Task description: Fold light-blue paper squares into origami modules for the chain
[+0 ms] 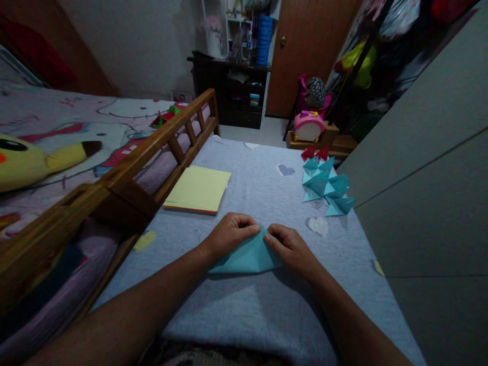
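Between my hands is a light-blue sheet of origami paper (246, 256), folded into a triangle with its peak pointing away from me. My left hand (232, 234) pinches the paper near the peak, thumb along the upper left edge. On the other side, my right hand (287, 245) grips the right edge close to the same peak, its fingers curled behind. Parts of the paper's right side are hidden by the right hand. Ahead on the left lies a stack of square paper (200, 188), pale yellow on top.
Folded blue paper pieces (324, 185) and red ones (314, 152) stand at the far right of the patterned bedspread (259, 173). A wooden rail (152, 152) borders the left, beside a yellow plush toy (34, 157). A pale cabinet (430, 168) walls the right.
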`<state>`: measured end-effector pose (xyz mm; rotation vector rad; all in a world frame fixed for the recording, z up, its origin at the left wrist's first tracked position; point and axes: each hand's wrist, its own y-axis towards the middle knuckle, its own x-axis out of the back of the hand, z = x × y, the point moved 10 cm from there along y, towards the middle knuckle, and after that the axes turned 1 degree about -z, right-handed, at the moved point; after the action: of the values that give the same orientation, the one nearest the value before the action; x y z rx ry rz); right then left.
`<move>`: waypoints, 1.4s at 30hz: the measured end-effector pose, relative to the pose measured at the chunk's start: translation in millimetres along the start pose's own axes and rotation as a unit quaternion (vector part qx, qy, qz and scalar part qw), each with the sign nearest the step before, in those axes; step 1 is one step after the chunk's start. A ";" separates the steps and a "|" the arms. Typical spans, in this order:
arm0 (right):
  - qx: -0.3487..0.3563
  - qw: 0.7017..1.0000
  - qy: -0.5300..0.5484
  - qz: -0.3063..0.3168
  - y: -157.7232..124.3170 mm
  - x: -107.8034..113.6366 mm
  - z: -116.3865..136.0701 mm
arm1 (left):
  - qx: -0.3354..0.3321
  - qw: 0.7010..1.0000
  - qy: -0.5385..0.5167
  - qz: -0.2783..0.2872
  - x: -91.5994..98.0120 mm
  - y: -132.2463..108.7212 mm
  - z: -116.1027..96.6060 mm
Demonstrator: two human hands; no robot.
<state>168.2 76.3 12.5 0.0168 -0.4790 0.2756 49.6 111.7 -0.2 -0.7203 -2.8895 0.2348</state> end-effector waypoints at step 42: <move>-0.082 0.892 -0.441 -0.053 4.2 12.3 -14.8 | -0.363 0.775 0.515 0.042 -72.9 -42.8 -19.8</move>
<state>184.2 84.7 4.7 0.0028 -1.4049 0.1037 97.5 41.9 19.0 -0.7249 -1.7825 -1.0067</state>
